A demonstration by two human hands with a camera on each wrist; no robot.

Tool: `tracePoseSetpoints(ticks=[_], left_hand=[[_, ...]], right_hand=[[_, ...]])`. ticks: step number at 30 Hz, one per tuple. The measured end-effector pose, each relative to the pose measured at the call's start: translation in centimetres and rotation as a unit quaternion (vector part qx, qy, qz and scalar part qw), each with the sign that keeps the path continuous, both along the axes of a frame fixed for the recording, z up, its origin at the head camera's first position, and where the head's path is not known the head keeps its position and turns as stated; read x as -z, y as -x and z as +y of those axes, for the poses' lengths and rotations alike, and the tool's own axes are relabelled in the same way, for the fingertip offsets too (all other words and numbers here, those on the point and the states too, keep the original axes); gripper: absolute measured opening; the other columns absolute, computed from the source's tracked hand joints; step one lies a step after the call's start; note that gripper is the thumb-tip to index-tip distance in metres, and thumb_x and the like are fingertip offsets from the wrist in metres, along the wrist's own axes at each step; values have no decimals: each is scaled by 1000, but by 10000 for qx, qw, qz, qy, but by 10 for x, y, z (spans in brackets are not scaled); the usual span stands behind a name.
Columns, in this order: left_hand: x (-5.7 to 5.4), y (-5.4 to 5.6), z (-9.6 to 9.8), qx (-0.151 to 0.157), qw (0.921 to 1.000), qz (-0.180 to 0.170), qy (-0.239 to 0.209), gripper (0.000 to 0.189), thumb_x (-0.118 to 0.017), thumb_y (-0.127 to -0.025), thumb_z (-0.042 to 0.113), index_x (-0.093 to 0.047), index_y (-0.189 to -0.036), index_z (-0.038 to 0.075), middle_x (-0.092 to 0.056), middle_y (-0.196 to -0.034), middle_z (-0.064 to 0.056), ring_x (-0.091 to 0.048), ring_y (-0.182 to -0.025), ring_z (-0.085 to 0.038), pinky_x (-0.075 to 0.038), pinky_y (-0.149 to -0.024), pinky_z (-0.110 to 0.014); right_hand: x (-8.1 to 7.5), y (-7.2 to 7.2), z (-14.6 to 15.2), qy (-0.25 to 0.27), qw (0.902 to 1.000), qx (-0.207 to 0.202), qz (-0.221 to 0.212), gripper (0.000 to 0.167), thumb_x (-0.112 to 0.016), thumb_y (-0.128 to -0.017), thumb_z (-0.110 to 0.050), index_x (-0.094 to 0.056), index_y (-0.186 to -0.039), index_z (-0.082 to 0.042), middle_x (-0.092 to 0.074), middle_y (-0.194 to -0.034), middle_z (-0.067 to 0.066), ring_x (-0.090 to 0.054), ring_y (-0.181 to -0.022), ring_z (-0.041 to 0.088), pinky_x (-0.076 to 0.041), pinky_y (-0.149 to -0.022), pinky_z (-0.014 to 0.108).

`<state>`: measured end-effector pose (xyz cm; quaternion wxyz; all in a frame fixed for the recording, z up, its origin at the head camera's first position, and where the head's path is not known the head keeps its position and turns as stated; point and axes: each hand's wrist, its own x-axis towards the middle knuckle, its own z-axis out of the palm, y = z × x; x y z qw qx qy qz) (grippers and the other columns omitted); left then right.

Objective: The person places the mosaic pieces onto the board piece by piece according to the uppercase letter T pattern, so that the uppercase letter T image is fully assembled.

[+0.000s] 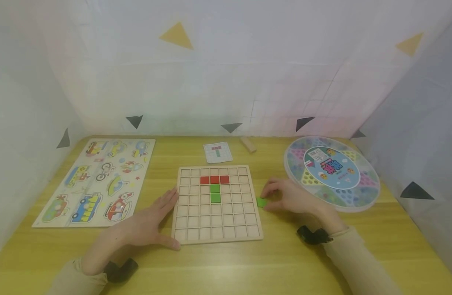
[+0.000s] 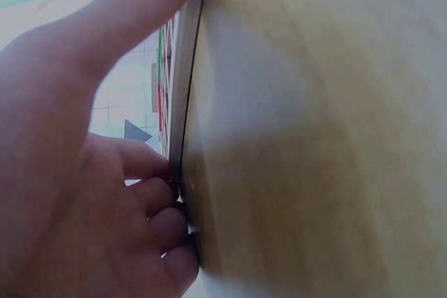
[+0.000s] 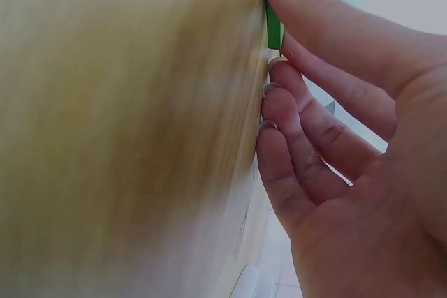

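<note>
A square wooden grid board (image 1: 218, 243) lies on the table. Three red tiles (image 1: 214, 180) form a row across its upper part, and two green tiles (image 1: 215, 193) run down from the middle one. My left hand (image 1: 148, 223) rests against the board's left side, fingers extended along the edge and thumb by the near left corner. In the left wrist view, the fingertips meet the board's edge (image 2: 183, 82). Just right of the board, my right hand (image 1: 290, 196) pinches a loose green tile (image 1: 261, 202) between thumb and index finger, low at the tabletop.
Behind the board lie a pattern card (image 1: 218, 153) with a red and green T and a small wooden block (image 1: 248, 144). A vehicle picture puzzle (image 1: 100, 180) is on the left. On the right, a round game box (image 1: 333, 172) lies close behind my right hand.
</note>
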<state>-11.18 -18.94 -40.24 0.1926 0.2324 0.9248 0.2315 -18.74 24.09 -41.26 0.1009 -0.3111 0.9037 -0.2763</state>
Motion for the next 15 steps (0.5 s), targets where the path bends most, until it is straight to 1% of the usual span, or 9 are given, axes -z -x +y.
tracePoseSetpoints(ticks=[6,15], left_hand=[[0,0,0,-1,10000,-4,14,135,-73,-67,77,-3,-162,10,3,-169,-13,-6,-153,-41,-18,-120,-60],[-1,0,0,5,10000,-22,-74,135,-74,-67,76,-4,-161,9,2,-169,-13,-6,-153,-41,-18,-120,-61]], right_hand=[[2,2,0,8,10000,-43,29,20,-83,-82,-34,-74,-98,-27,-65,-105,-13,-59,-101,10,-51,-96,37],[2,2,0,-37,10000,-25,-46,19,-82,-82,-33,-74,-99,-28,-63,-104,-14,-59,-100,8,-51,-95,34]])
